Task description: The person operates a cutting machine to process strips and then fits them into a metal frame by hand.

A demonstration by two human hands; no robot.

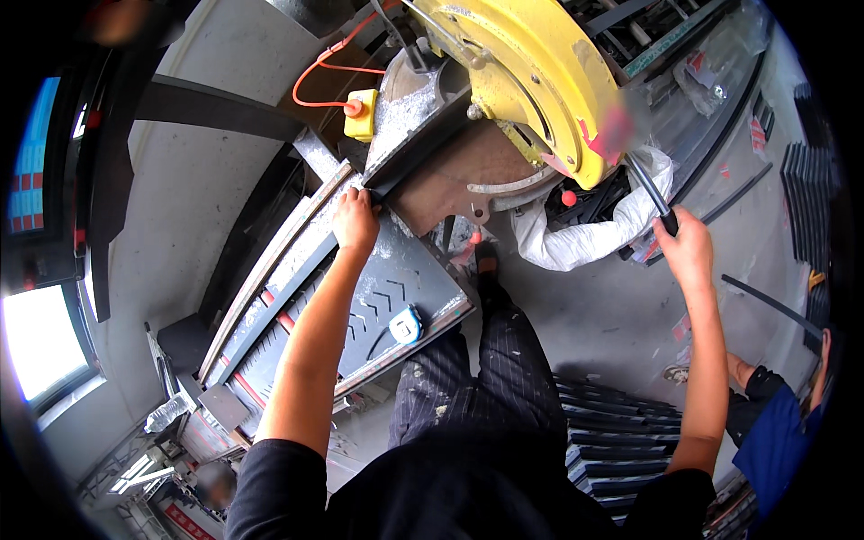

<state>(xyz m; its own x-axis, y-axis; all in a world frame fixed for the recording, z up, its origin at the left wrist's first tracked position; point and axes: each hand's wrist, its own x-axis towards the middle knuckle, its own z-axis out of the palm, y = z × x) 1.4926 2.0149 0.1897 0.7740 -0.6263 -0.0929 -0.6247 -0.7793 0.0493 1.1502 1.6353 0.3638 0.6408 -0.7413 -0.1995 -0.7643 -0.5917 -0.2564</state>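
Note:
My right hand (688,245) is wrapped around the black grip of the handle (648,184) of a large cut-off saw. The saw's yellow blade guard (571,76) stands over a brown metal base (463,175). My left hand (356,220) is closed at the end of a long dark bar (286,297), beside the black fence (418,144). That bar lies along the support table, and its end is partly hidden by my fingers. A blue and white tape measure (406,325) rests on the grey table plate (423,283) near its front edge.
A yellow switch box (360,115) with an orange cable sits behind the fence. Below the saw, a white sack (567,243) holds dark offcuts. Stacked dark bars (621,432) lie on the floor at right. Another person in blue (778,441) is at far right.

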